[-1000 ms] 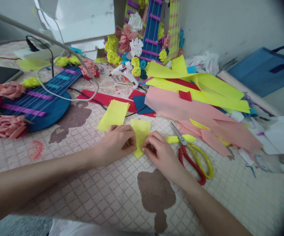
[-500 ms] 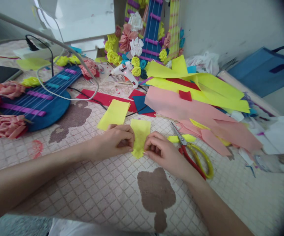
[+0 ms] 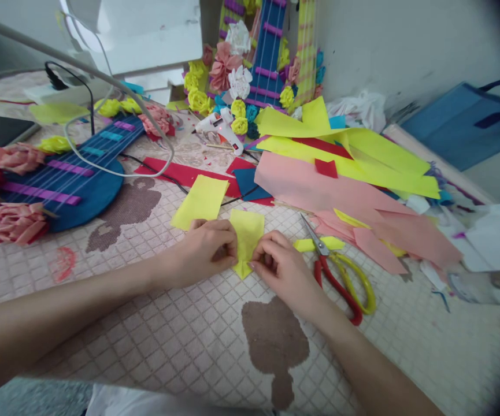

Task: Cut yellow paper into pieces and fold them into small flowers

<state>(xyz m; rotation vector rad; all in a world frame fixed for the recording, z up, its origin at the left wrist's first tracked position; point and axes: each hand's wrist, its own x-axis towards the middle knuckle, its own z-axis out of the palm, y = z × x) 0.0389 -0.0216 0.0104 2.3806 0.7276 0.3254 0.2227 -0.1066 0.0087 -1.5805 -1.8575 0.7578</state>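
A small yellow crepe paper piece (image 3: 248,231) lies between my hands, its lower end gathered to a narrow, creased tip. My left hand (image 3: 213,245) pinches its left edge near the bottom. On the opposite edge my right hand (image 3: 278,260) pinches the paper with thumb and fingers. Just beyond my left hand rests a second yellow paper rectangle (image 3: 202,199), flat on the cloth. Scissors (image 3: 322,248) with red and yellow handles lie right of my right hand, over a narrow yellow strip (image 3: 302,245).
A blue paper guitar (image 3: 89,196) with pink paper roses (image 3: 18,222) lies at left. A white glue gun (image 3: 221,130) stands behind red strips (image 3: 206,176). Large pink sheets (image 3: 310,185) and yellow sheets (image 3: 384,153) spread at right. A white cable (image 3: 167,167) loops over the guitar.
My hands have come slightly closer together at the lower end of the yellow paper, which is now narrower and more gathered there. The other things stay put.
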